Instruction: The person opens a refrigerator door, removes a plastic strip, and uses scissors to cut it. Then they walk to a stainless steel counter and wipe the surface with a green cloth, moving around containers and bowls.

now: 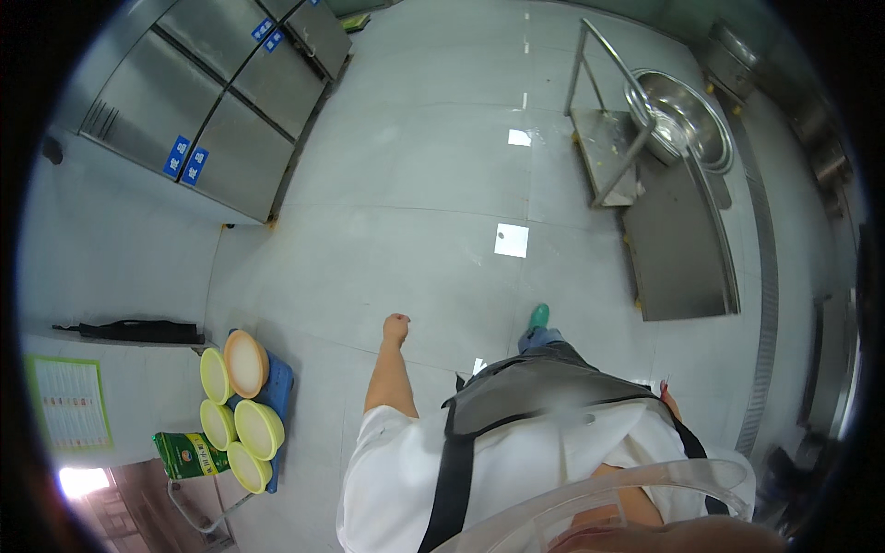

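Note:
My left hand (395,329) swings out ahead of my body over the grey tiled floor (415,249), its fingers curled in and nothing showing in them. Only a sliver of my right hand (670,400) appears beside my right hip, mostly hidden by my body; a small reddish bit shows at its tip, too small to make out. A dark apron (535,396) covers my front over a white top, and one green shoe (539,316) steps forward below. Neither hand touches any object that I can see.
Steel cabinets (203,101) line the far left. At the near left, several round yellowish tubs (259,429) stand on a blue base (279,392) beside a green bag (189,455). A steel trolley (604,152), large metal bowls (682,115) and a steel panel (682,249) occupy the right.

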Motion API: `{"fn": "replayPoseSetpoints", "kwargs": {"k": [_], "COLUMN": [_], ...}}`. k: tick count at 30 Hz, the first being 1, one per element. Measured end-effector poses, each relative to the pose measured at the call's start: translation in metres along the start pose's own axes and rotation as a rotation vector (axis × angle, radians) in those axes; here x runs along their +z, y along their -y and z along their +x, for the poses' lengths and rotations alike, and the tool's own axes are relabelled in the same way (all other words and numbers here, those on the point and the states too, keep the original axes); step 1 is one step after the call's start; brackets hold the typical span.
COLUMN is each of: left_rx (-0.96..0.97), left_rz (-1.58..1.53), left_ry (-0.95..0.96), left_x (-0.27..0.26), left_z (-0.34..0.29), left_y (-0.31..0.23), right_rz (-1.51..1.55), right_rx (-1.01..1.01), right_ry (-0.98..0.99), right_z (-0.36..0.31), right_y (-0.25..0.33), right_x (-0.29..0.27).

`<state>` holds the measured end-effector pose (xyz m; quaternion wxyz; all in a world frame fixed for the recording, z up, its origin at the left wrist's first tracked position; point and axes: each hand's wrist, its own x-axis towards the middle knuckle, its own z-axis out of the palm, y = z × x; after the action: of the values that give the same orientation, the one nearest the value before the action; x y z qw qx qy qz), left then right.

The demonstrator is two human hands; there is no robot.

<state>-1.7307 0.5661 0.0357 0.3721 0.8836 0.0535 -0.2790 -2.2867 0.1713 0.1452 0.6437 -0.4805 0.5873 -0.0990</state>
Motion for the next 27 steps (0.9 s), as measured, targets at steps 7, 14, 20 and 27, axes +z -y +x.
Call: {"fn": "replayPoseSetpoints", "kwargs": {"k": [7,14,20,27], "left_rx": [0.151,-0.655,-0.834,-0.52], "left_rz": [0.105,-0.181,-0.133,0.264], "left_ry": [-0.305,-0.15,-0.038,0.156], "left_x": [-0.1,-0.117,-0.098,-0.141], "left_z": [0.075,0.015,0.04,0.247], "left_y": [0.019,0.011,-0.008,-0.069], "right_rz": [-0.447,-1.139,-1.21,-1.431], "right_rx": [0.349,-0.216,-0.644,-0.696], "right_ry": [0.122,0.378,0.599,0.61], "right_z": [0.213,0.381,0.408,0.493], "right_y": [0.089,0.269,0.463,0.548], "right_x": [0.132,0.393,0.651,0.759]}}
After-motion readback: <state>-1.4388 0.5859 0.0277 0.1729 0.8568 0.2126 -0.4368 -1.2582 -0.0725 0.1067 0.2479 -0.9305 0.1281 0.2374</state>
